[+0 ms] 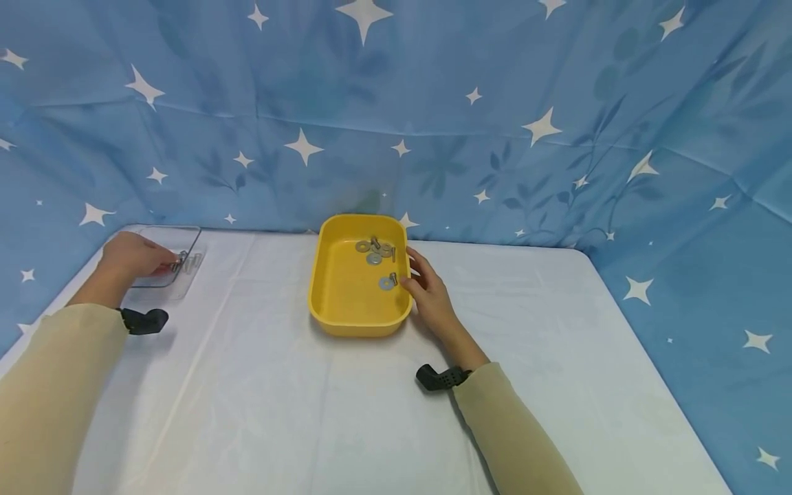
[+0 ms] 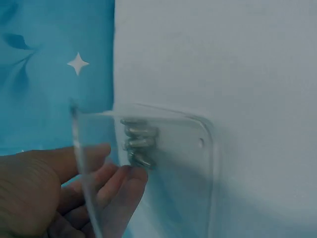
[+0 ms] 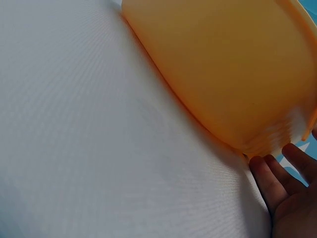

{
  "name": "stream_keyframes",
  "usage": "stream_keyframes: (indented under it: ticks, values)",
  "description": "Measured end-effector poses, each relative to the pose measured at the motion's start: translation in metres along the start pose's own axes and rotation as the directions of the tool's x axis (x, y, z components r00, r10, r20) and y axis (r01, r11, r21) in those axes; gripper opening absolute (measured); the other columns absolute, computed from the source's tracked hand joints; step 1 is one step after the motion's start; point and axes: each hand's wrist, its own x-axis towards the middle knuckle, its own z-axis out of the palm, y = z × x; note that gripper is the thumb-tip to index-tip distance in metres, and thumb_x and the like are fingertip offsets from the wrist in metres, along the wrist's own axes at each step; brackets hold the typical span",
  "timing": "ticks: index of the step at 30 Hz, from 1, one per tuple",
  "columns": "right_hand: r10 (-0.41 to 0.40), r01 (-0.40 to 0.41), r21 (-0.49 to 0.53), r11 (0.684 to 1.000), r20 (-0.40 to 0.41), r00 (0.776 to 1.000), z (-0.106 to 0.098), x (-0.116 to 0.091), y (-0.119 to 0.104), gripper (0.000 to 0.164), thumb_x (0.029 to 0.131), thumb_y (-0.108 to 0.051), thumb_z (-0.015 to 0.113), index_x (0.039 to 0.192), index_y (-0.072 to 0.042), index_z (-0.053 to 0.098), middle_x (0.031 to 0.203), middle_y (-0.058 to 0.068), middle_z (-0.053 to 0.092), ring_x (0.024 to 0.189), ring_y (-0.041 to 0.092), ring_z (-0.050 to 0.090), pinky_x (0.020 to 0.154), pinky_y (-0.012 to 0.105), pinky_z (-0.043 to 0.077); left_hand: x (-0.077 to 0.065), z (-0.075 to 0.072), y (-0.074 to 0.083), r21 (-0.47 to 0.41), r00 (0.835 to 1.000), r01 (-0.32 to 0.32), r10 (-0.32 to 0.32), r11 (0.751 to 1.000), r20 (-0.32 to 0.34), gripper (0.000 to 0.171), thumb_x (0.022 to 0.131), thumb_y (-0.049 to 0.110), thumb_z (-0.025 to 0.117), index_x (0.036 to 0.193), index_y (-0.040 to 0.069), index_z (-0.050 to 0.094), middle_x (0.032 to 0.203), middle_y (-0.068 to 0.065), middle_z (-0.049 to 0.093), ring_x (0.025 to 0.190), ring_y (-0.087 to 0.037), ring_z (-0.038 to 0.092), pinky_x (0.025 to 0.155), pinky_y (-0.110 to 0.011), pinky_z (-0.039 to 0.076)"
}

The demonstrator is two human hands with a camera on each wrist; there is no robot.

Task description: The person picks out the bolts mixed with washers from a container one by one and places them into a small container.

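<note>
My left hand [image 1: 133,256] reaches into a clear plastic tray [image 2: 212,158] at the far left of the table. Several metal bolts [image 2: 141,144] lie there in a row. In the left wrist view the fingertips are close to the nearest bolt, with a gap between thumb and fingers; whether they touch it is hard to tell. My right hand [image 1: 432,295] holds the right side of a yellow tray [image 1: 340,295], thumb at the rim and fingers against the outer wall. Inside the yellow tray lie several flat washers [image 1: 374,258] and a few bolts [image 1: 393,278].
A white cloth [image 1: 260,399] covers the table. Behind it and along both sides hangs a blue curtain [image 1: 371,172] with white stars, close to the far rims of both trays. Black bands [image 1: 442,378] sit on both wrists.
</note>
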Motion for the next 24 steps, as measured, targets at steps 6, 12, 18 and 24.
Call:
stream_keyframes:
  ticks: [6,12,18,24]
  values:
    - [0.005,-0.005,-0.003,1.0,0.001,1.0,0.001,-0.007,-0.012,0.06,0.104,-0.009,0.049,0.16,-0.008,0.028,0.159,0.024,0.037,0.144,0.042,0.044,0.118,0.051,0.041,-0.027,-0.004,0.032,0.121,0.984,-0.14,0.151,0.983,-0.091,0.04,0.101,0.019,0.056,0.12,-0.015,0.063,0.11,-0.033,0.066,0.099,-0.045,0.058,0.073,-0.05,0.052]
    - [0.015,-0.015,-0.015,1.0,-0.011,1.0,0.0,-0.007,-0.012,0.06,0.103,-0.013,0.05,0.16,-0.012,0.03,0.16,0.022,0.038,0.145,0.039,0.044,0.119,0.05,0.041,-0.054,-0.002,0.084,0.148,0.931,-0.328,0.346,0.933,-0.119,0.039,0.1,0.023,0.057,0.119,-0.009,0.068,0.117,-0.033,0.065,0.098,-0.043,0.062,0.067,-0.046,0.055]
    - [0.028,-0.028,-0.018,0.999,-0.005,1.0,0.0,-0.005,-0.012,0.062,0.103,-0.013,0.05,0.16,-0.013,0.029,0.161,0.02,0.038,0.145,0.038,0.044,0.119,0.048,0.041,-0.07,0.014,0.122,0.139,0.895,-0.435,0.444,0.889,-0.037,0.04,0.099,0.023,0.059,0.121,-0.009,0.069,0.12,-0.032,0.067,0.106,-0.044,0.064,0.082,-0.054,0.056]
    - [0.027,-0.027,-0.017,0.999,-0.008,1.0,0.001,-0.006,-0.012,0.061,0.103,-0.012,0.051,0.16,-0.012,0.029,0.16,0.021,0.039,0.145,0.038,0.045,0.119,0.049,0.041,-0.078,0.041,0.151,0.08,0.883,-0.47,0.468,0.879,0.05,0.039,0.099,0.025,0.061,0.124,-0.003,0.07,0.118,-0.026,0.07,0.105,-0.037,0.067,0.083,-0.049,0.059]
